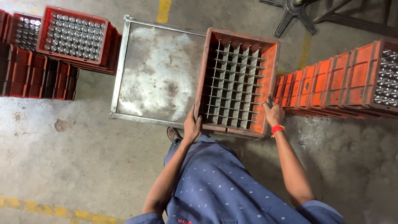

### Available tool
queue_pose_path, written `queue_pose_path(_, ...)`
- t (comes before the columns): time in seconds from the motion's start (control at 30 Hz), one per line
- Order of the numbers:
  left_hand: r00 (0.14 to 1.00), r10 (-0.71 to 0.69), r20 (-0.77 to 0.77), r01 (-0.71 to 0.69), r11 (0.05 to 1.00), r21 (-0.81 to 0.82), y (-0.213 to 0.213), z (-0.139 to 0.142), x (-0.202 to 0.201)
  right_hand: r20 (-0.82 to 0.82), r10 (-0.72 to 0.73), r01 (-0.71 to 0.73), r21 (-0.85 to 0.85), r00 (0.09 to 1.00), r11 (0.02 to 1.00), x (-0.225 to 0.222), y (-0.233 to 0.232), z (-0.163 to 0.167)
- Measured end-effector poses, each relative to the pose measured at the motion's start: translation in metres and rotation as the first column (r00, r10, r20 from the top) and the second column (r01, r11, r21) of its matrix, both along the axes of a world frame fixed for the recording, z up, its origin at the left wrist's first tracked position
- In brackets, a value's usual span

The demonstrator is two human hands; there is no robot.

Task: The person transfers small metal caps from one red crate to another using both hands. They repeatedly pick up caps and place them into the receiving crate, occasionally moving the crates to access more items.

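**Both hands on the empty orange crate at the metal surface**

From where I watched, the head camera looked straight down on an orange plastic crate (237, 81) with a grey divider grid (233, 83) inside it. The cells I could see held nothing. The crate sat on the right part of a steel-topped surface (155, 74), with its right side reaching past the surface's edge.

My left hand (192, 126) was at the crate's near left corner, its grip wrapped onto the rim, fingers clamped over the wall. My right hand (273, 114) was at the near right corner, its grip closed on the outside of the crate's right wall, thumb up along the edge. A red-and-yellow band (277, 129) circled that wrist. Both arms came out of blue sleeves, and a blue patterned garment (219, 186) filled the bottom of the view. A sandalled foot (173, 133) showed just under the surface's near edge.

To the right, touching or just beside the held crate, lay a row of orange crates (331, 85), the far 1 filled with shiny metal cylinders (387, 79). At upper left another orange crate of cylinders (72, 35) sat on a stack of crates (37, 76). The floor (83, 157) was worn concrete with a yellow line (54, 210).
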State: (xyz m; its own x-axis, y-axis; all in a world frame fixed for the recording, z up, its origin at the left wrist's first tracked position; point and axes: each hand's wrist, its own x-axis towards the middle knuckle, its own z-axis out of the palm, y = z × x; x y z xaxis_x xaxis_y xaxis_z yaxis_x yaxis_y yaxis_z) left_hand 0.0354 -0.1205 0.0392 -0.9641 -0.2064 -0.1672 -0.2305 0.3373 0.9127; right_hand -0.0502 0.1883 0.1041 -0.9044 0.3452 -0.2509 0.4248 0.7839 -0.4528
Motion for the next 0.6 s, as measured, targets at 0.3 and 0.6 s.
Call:
queue_pose_path(0.3, 1.0, -0.002, -0.005, 0.002, 1.0, 0.013, 0.003, 0.001, -0.001, -0.036, 0.038, -0.038, -0.01, 0.999, 0.999, 0.0, 0.005, -0.003)
queue_pose_path(0.6, 0.955, 0.295, -0.02, -0.294, 0.955, 0.046, -0.061, 0.013, 0.05, -0.56, -0.069, 0.143, 0.089, 0.826, 0.986, 0.02, 0.015, -0.019)
